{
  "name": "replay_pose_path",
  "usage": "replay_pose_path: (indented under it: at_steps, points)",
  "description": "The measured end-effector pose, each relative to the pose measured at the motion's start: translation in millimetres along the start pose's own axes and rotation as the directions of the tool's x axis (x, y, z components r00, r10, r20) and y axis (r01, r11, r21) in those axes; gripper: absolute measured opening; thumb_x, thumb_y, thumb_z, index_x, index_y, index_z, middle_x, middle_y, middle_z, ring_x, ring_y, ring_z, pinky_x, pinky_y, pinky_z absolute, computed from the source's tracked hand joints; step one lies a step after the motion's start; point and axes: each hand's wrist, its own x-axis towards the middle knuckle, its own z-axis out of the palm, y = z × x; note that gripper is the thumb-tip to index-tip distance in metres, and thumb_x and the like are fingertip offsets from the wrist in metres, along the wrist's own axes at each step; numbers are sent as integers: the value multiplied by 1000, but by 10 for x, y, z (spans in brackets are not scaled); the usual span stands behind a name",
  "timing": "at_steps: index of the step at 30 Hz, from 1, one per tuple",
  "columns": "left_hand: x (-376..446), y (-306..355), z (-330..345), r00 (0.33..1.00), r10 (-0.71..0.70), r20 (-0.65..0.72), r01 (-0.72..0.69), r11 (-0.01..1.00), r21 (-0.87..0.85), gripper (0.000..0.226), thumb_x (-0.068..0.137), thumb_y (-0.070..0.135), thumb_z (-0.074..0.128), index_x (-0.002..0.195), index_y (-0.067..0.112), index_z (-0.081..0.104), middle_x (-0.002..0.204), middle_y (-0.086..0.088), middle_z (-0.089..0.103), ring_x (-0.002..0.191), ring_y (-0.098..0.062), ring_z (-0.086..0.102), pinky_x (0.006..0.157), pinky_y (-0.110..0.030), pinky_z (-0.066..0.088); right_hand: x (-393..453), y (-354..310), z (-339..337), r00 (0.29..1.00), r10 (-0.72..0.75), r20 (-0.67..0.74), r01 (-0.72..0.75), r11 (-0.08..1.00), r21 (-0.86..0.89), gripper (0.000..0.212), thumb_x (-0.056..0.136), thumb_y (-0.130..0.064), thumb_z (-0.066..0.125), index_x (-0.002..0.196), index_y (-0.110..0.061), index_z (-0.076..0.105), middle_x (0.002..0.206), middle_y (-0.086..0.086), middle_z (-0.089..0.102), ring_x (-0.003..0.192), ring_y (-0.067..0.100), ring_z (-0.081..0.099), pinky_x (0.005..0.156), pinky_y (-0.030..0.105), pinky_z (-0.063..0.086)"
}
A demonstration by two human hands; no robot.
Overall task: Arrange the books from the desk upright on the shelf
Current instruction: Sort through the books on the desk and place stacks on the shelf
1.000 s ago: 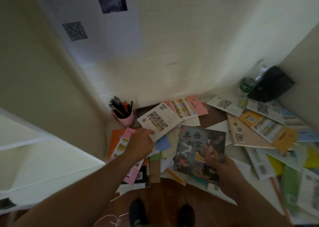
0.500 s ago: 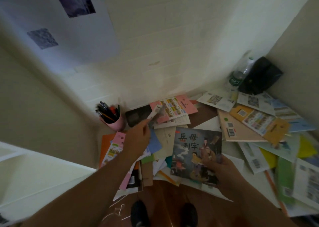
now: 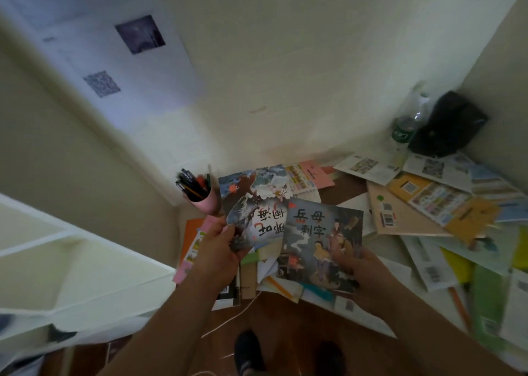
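While the left hand (image 3: 218,243) pinches the lower left corner of a thin picture book (image 3: 255,204) between thumb and curled fingers, that book stands lifted at the centre of the frame, its cover facing the camera and its printed title reading upside down, long axis running from lower left toward upper right. Just right of it and overlapping its edge, a second picture book (image 3: 321,241) is gripped along its lower right side by the right hand (image 3: 361,275), fingers curled round the edge; this one has its title upright and its long axis nearly vertical. Both are slim, glossy paperbacks with dark painted covers. Beneath them the desk (image 3: 345,188), brown wood, carries a loose scatter of flat booklets (image 3: 428,201) across the right of the frame. A pink pen cup (image 3: 207,201) stands at centre left. White shelf (image 3: 71,267) boards fill the lower left.
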Motion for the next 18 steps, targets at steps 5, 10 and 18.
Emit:
replay_pose_path:
  at_steps: [5, 10, 18]
  points:
    - [-155, -42, 197, 999, 9, -39, -10, 1000, -23, 32, 109, 3, 38, 111, 17, 66, 107, -10, 73, 88, -23, 71, 67, -35, 63, -70, -20, -216, 1000, -13, 2, 13, 1000, 27, 24, 103, -12, 60, 127, -11, 65, 114, 17, 78, 101, 38, 76, 76, 50, 65]
    - [-245, 115, 243, 976, 216, 16, -205, 898, 390, 34, 111, 17, 43, 131, 34, 65, 121, -5, 74, 110, -26, 72, 89, -46, 60, -91, -18, -419, 999, -35, 10, 35, 999, 23, 28, 103, -18, 63, 131, -14, 65, 117, 14, 77, 104, 38, 76, 86, 56, 62]
    - [-384, 1215, 931, 802, 227, 553, -586, 113, 803, 51, 95, 19, 73, 135, 48, 58, 89, 11, 78, 95, 0, 69, 82, -22, 54, -91, -182, -425, 989, -137, -47, 119, 953, -277, 35, 110, -42, 46, 118, -14, 67, 99, 8, 81, 90, 29, 79, 80, 47, 63]
